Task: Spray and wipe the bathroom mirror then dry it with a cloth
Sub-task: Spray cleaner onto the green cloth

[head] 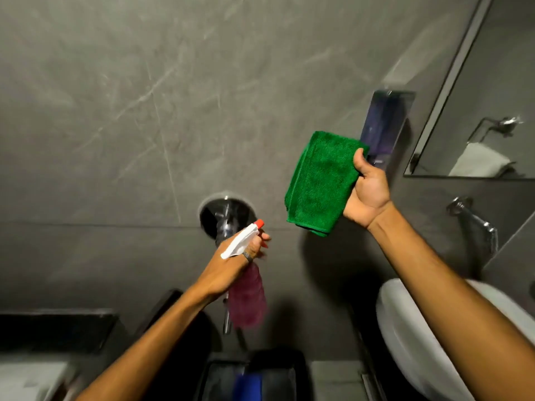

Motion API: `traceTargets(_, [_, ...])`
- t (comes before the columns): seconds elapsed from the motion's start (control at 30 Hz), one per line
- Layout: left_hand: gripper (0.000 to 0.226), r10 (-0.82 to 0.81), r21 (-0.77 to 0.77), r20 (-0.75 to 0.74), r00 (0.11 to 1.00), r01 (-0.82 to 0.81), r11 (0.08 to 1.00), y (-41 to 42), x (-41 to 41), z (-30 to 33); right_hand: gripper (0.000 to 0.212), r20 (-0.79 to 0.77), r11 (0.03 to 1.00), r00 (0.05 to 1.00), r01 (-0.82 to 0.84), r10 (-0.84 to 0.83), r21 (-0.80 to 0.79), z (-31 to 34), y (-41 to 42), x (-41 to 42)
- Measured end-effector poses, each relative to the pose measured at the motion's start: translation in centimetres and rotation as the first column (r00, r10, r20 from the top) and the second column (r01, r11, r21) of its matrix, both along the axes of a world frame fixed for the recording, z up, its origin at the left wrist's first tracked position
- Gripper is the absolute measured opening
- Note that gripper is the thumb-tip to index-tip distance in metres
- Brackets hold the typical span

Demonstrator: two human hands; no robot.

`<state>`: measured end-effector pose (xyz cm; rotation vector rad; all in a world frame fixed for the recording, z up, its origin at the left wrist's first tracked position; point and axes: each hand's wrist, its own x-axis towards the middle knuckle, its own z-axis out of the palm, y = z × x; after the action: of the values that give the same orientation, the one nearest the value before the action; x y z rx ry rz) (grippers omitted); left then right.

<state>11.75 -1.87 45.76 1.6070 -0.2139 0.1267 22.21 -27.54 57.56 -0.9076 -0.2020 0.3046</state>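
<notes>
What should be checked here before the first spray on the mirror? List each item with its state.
1. Spray bottle gripped in left hand: ok.
2. Cloth held ready in right hand: ok.
3. Nozzle aimed at mirror: not ok, it points at the grey wall; the mirror is far right.
4. Mirror centred in view: not ok, only its left part shows.
5. Liquid in bottle: ok, pink fill visible, though blurred.
6. Finger on trigger: cannot tell.

Grey marble-veined wall (pixel 115 96), chrome fitting (pixel 223 215), steel dispenser (pixel 382 125), mirror (pixel 492 91) mounted on it
</notes>
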Motion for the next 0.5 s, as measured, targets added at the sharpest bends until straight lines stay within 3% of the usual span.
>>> traceTargets(0.13, [0.034,0.198,0.077,-0.191,0.961,-0.186,0.98,1.4,-3.4,-10.1,0.063,-0.193,0.997,0.979,-0.069,0.064,-0.017,-9.4,1.2,-1.6])
traceTargets(0.3, [0.046,0.436,0.146,-0.376,0.818,-0.412,0.899,3.4,-6.3,-22.0,0.064,-0.468,0.995,0.881,-0.092,0.065,-0.035,-23.0,3.6,-4.9])
traceTargets(0.5, [0.047,0.499,0.224,-0.482,0.72,-0.449,0.865,4.4,-8.7,-34.4,0.06,-0.631,0.996,0.776,-0.073,0.02,-0.057,-36.5,6.3,-7.8])
